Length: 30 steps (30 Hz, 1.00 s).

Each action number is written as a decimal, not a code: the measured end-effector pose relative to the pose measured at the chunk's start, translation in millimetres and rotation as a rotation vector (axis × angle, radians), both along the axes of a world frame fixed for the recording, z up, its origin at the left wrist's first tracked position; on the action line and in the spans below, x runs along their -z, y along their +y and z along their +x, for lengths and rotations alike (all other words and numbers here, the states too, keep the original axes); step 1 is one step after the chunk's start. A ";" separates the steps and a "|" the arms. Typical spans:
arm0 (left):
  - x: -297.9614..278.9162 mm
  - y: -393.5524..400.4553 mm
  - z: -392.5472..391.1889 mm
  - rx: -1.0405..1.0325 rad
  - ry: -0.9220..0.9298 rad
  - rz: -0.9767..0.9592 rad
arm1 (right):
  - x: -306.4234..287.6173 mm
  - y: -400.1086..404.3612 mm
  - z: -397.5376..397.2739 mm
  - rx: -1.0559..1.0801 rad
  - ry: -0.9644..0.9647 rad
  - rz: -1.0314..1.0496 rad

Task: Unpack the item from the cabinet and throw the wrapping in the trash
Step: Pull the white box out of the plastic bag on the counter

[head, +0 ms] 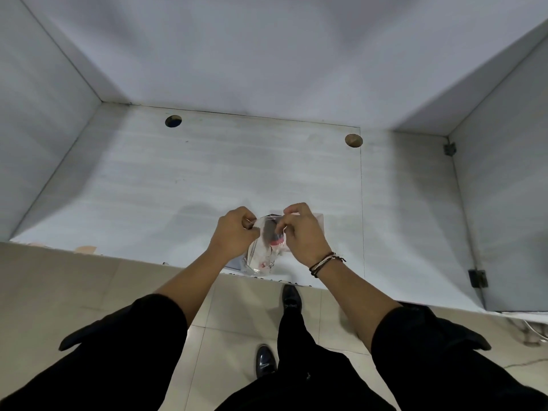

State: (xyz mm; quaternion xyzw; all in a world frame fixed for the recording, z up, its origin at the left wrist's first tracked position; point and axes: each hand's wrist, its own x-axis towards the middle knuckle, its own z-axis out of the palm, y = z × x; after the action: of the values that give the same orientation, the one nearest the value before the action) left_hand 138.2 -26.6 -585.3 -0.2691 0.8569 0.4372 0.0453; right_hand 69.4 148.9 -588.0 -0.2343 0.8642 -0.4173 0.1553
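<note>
A clear plastic wrapping bag (pixel 261 258) hangs between my hands over the front edge of the white cabinet shelf (pixel 207 179). Inside it I see a dark item with a pink-red part (pixel 274 237); its exact shape is unclear. My left hand (pixel 234 232) pinches the bag's top edge on the left. My right hand (pixel 301 232) pinches the top edge on the right. Both hands are close together, fingers closed on the plastic.
The shelf has two round cable holes (pixel 173 121) (pixel 353 140) near its back wall. White side walls close in left and right, with door hinges (pixel 477 278) on the right. Beige floor tiles and my black shoes (pixel 265 360) lie below.
</note>
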 end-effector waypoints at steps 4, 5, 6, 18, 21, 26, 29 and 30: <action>4.6 4.1 2.5 -0.020 -0.032 0.068 | 2.3 -4.5 5.8 -0.106 -0.321 0.198; 5.9 5.3 3.4 -0.019 -0.065 0.122 | 3.8 -5.5 7.0 -0.086 -0.438 0.213; 7.4 5.9 4.7 -0.022 -0.095 0.191 | 5.1 -5.9 8.4 -0.067 -0.512 0.218; -6.7 10.6 11.6 0.061 -0.014 0.292 | 18.6 -2.9 10.6 0.006 -0.518 0.140; 5.3 4.0 17.2 -0.078 0.033 0.357 | 20.6 0.6 6.3 0.058 -0.512 0.095; 31.6 -3.4 31.6 -0.351 -0.086 0.786 | 18.1 9.2 6.9 0.119 -0.619 -0.048; 41.8 -1.1 35.9 -0.346 -0.009 0.607 | 14.9 10.9 8.9 0.087 -0.715 -0.026; 45.6 -0.9 36.6 -0.331 0.006 0.542 | 17.5 10.6 9.0 0.081 -0.695 0.031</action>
State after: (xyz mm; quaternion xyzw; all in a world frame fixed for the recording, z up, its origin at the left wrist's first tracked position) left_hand 174.8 -27.5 -630.9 -0.3817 0.6540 0.6519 0.0409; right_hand 78.3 159.5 -605.5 -0.0413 0.7745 -0.4648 0.4271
